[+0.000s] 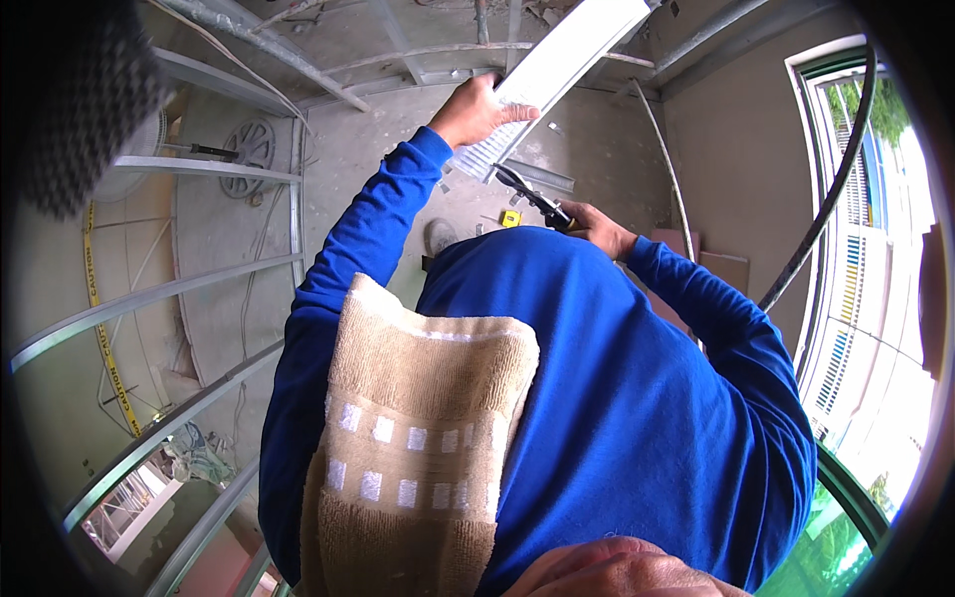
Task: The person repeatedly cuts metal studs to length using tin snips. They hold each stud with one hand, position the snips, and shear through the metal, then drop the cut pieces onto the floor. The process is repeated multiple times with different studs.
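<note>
The left hand (485,113) is clamped on a white strip (575,62); the right hand (603,232) grips dark snips (543,206) at its lower end.

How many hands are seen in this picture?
2: the left hand grips the long white strip; the right hand holds a black hand tool near the strip's lower end.

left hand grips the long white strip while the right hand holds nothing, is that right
The right hand isn't empty: the head view shows it holding a dark, long-jawed metal tool. The left hand does grip the long white strip.
</note>
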Tool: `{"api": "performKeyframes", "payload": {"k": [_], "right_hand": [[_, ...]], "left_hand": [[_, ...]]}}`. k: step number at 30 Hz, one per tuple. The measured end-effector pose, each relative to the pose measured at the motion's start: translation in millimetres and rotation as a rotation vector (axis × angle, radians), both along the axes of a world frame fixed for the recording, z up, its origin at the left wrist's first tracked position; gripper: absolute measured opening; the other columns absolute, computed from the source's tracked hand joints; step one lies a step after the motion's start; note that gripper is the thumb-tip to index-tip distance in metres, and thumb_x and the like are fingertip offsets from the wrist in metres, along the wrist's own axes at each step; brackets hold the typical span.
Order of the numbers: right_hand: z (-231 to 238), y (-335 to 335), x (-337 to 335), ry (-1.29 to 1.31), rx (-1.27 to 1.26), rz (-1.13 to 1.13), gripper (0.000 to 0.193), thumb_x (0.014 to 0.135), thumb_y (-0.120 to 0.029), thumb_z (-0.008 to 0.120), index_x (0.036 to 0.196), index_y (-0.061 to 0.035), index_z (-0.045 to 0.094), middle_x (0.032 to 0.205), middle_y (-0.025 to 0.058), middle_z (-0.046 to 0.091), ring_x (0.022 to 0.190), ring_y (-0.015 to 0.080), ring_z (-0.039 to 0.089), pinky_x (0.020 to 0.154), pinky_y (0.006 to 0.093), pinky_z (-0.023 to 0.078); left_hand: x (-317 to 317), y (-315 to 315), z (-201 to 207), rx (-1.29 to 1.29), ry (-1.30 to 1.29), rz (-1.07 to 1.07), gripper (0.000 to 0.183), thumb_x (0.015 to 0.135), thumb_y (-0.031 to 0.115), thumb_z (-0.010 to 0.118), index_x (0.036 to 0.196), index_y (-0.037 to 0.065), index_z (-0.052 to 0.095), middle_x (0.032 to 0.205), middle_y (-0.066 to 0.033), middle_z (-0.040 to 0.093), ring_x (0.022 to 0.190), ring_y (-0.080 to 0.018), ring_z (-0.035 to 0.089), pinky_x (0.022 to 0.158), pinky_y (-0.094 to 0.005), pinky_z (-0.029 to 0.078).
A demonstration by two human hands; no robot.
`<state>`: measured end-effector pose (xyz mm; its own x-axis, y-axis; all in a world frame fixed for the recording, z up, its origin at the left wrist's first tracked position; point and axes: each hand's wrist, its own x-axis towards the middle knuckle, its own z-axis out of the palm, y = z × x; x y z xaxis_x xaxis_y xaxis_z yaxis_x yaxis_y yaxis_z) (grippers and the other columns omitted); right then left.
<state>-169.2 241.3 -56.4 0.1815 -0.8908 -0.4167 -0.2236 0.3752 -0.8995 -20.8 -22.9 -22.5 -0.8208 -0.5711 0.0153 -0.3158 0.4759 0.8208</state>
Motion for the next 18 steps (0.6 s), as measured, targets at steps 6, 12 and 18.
{"api": "performKeyframes", "payload": {"k": [6,12,18], "right_hand": [[7.9,-2.7,-3.6,-0.011,0.021,0.051,0.042,0.089,-0.011,0.067,0.126,0.0066,0.061,0.106,0.0150,0.073,0.098,0.0181,0.065,0.091,0.0381,0.053],[10.6,-0.4,3.2,0.168,0.046,0.038,0.044,0.087,-0.012,0.068,0.126,0.0071,0.062,0.108,0.0195,0.074,0.098,0.0199,0.068,0.089,0.0384,0.054],[10.3,-0.8,3.3,0.214,-0.048,0.050,0.040,0.086,-0.012,0.068,0.121,0.0069,0.063,0.103,0.0219,0.073,0.094,0.0213,0.068,0.084,0.0400,0.054]], "left_hand": [[1.2,8.6,-5.9,0.029,-0.020,0.023,0.075,0.078,0.060,0.086,0.112,-0.005,0.070,0.100,-0.0207,0.076,0.093,-0.0306,0.075,0.086,-0.0395,0.057],[5.8,9.6,-9.7,0.058,-0.054,0.021,0.081,0.075,0.065,0.085,0.108,-0.007,0.070,0.101,-0.0239,0.075,0.094,-0.0348,0.074,0.086,-0.0412,0.057],[7.9,11.3,-10.2,0.011,-0.113,0.091,0.082,0.075,0.064,0.086,0.108,-0.008,0.068,0.100,-0.0247,0.075,0.094,-0.0333,0.074,0.086,-0.0407,0.057]]}}
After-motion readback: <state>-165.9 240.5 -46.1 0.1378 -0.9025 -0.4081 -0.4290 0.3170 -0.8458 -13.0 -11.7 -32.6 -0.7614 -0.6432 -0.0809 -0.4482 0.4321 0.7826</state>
